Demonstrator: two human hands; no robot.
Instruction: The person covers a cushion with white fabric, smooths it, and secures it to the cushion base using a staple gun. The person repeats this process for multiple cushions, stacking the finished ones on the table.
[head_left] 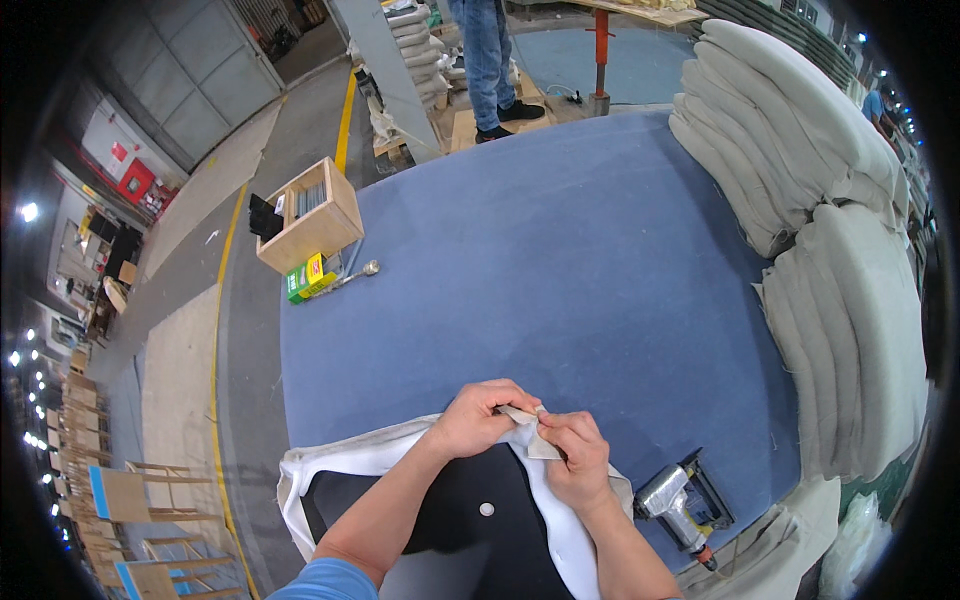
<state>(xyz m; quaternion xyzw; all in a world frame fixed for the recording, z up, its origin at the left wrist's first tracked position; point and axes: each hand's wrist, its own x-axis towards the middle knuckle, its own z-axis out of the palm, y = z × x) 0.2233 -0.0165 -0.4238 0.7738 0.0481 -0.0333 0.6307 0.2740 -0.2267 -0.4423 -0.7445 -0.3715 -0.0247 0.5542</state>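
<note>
beige fabric [543, 449], pinched in the grip of your left hand [478, 418] and right hand [578, 456], pneumatic gun [672, 507] rightward on the blue desk [500, 280]

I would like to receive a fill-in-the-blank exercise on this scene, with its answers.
1. The left hand and right hand pinch pale beige fabric beside a flat panel coloured ____.
2. The silver metal fastening gun lies to the ____ of the right hand.
3. The open rectangular box beside the green-and-yellow carton is made of ____.

Answers: black; right; wood.
</note>
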